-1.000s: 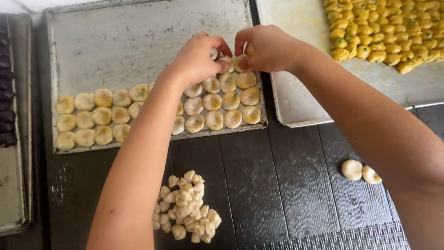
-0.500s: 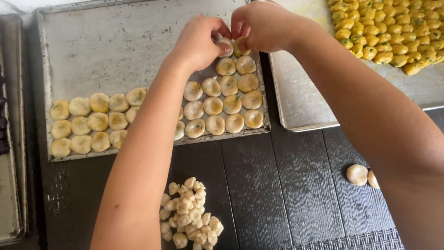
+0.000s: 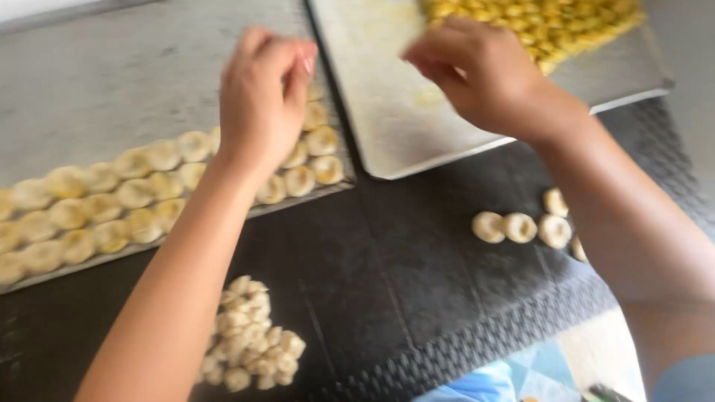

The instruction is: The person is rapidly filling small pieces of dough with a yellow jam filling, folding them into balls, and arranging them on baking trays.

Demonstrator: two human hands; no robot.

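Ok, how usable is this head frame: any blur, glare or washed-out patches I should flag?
Head view: motion blur smears both the left hand and right hand, and softens the dough rows on the left tray; the right tray looks pale and washed out; the loose dough pile on the dark table stays fairly readable.

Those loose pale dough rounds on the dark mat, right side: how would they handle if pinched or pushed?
The dough rounds look soft and dimpled, so a pinch would probably dent them. They seem small and light. Sitting flat on the ribbed dark mat, they would likely drag or stick, not roll.
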